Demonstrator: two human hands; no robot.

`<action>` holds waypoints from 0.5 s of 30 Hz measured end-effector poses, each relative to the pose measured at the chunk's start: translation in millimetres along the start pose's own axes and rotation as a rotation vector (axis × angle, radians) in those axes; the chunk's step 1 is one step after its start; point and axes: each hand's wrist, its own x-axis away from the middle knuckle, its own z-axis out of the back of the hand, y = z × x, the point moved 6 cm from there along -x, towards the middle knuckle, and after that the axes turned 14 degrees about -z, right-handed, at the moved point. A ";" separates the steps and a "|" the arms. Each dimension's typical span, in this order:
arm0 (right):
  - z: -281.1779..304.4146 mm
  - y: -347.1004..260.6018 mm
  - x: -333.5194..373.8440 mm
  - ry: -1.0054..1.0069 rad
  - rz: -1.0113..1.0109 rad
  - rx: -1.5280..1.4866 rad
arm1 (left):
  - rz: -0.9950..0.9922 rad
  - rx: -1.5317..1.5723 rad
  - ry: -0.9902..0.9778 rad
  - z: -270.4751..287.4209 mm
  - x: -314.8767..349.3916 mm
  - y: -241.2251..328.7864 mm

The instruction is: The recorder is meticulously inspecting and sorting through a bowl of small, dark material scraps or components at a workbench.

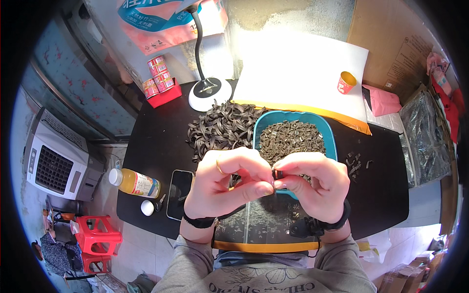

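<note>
My left hand [229,183] and my right hand [312,183] meet at the fingertips in front of the basin. Between them they pinch a small dark strip [277,174], mostly hidden by the fingers. Just beyond, a teal basin [332,136] holds a great many small dark and metallic pieces [293,139]. Left of it, against its side, lies a heap of dark flat straps [222,124], partly covered by my left hand. Below my hands is a dark mat [256,224] scattered with pale bits.
A phone [179,195], a juice bottle [137,182] and a white round object [147,208] are on the left. A desk lamp [210,93] and red box [165,97] stand behind. At the back lie a white package [303,73] and paper cup [346,83]; loose pieces [353,163] lie right.
</note>
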 end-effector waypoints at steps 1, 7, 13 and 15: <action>-0.8 -0.8 -0.1 -0.010 0.012 0.004 | 0.040 0.034 0.034 0.6 1.5 -1.1; -1.8 -4.7 -0.7 -0.008 0.079 0.042 | 0.189 0.071 0.216 -1.5 6.9 -0.6; -4.7 -6.7 -2.7 -0.032 0.154 0.095 | 0.166 -0.173 0.143 0.9 8.8 2.7; -5.9 -8.0 -2.8 -0.036 0.184 0.114 | 0.193 -0.218 0.122 1.1 8.4 2.4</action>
